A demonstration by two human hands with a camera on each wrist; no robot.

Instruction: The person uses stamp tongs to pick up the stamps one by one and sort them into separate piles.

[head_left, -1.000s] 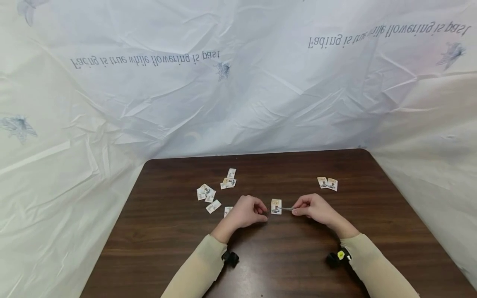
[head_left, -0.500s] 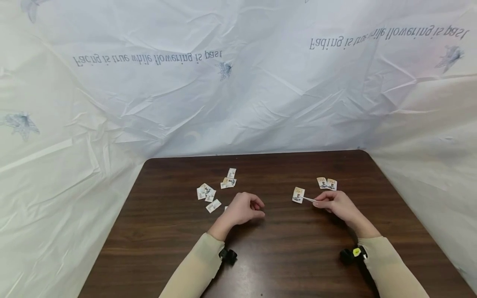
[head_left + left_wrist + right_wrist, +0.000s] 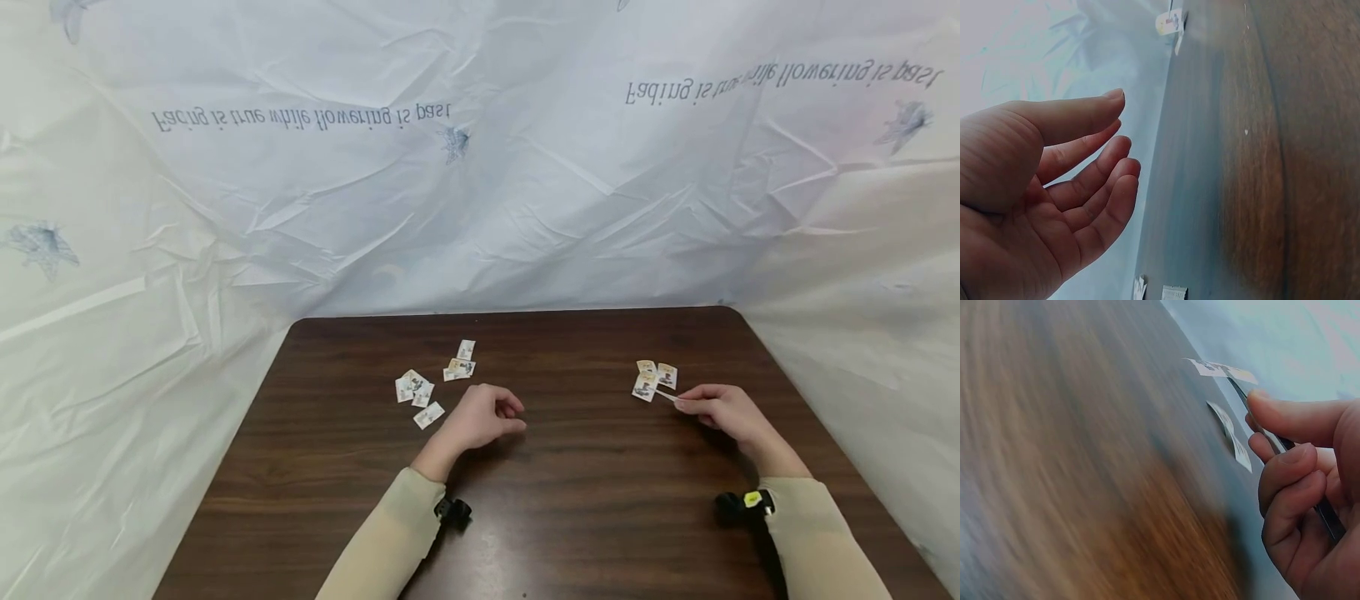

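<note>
In the head view my right hand is at the right of the table, pinching a pair of tweezers. The tweezer tips hold a small printed paper card, which the right wrist view shows raised above the tabletop. Two similar cards lie just behind it, one partly covered from the head view. In the right wrist view, the tweezers' dark handle runs back into my palm. My left hand hovers left of the middle, fingers loosely bent and holding nothing.
Several more paper cards lie left of my left hand: an overlapping cluster, a single card and another group farther back. White printed sheeting rises behind the brown wooden table and along both sides.
My right hand has carried the card in the tweezers rightward and away from me, from the table's middle to the two cards there. My left hand has drifted slightly left.
</note>
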